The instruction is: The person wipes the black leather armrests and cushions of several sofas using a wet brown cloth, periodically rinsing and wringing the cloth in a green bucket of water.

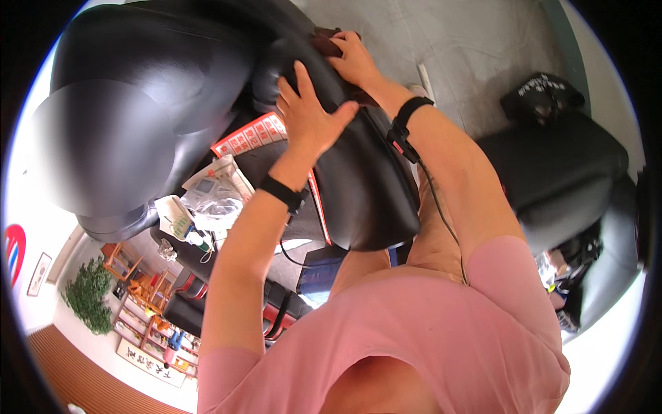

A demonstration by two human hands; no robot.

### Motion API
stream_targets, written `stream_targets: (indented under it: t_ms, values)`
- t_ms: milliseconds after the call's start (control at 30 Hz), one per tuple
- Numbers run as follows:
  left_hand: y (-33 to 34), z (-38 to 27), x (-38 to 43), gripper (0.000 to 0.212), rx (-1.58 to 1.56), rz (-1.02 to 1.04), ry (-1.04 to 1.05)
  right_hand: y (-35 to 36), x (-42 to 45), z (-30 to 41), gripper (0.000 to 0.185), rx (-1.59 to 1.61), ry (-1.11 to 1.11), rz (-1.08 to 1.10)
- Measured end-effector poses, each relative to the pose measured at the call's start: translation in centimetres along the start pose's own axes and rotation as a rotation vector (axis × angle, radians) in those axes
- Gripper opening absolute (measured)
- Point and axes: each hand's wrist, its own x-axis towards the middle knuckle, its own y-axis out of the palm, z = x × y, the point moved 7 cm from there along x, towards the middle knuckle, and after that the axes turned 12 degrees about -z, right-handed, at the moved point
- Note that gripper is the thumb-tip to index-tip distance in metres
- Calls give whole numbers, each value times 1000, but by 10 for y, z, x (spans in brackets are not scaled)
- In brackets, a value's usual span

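Observation:
My left hand (313,111) rests with spread fingers on the padded arm of a black leather armchair (362,181), holding nothing. Beyond it, my right hand (351,54) grips a dark brown cloth (327,44) at the far outer edge of the same padded arm. A part of something dark brown also shows beneath my right wrist. Beside my left hand, on the seat side, lies a red-and-white printed sheet (253,134) bearing writing. Both wrists wear black straps with cables.
Clear plastic packaging (214,199) and a white paper bag lie on the left. A second black armchair (563,171) stands on the right, with a black bag (543,98) near it. A person (173,346) is far off at lower left, near wooden shelves.

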Motion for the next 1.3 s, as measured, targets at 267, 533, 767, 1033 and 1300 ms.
stream_targets:
  t_ms: [267,533,767,1033,1300]
  values:
    - [-47,34,47,73,-126,-54,17,-8,-16,2,54,112,-149,73]
    - [-10,24,148,68,-85,-364,91,-51,-85,-26,45,243,414,385]
    - [7,25,152,56,-119,-384,85,89,186,30,56,209,-142,84]
    - [10,39,146,35,-54,-304,-52,94,194,108,36,-164,-521,455]
    - [23,34,148,31,59,-261,-34,75,159,81,37,70,-137,525]
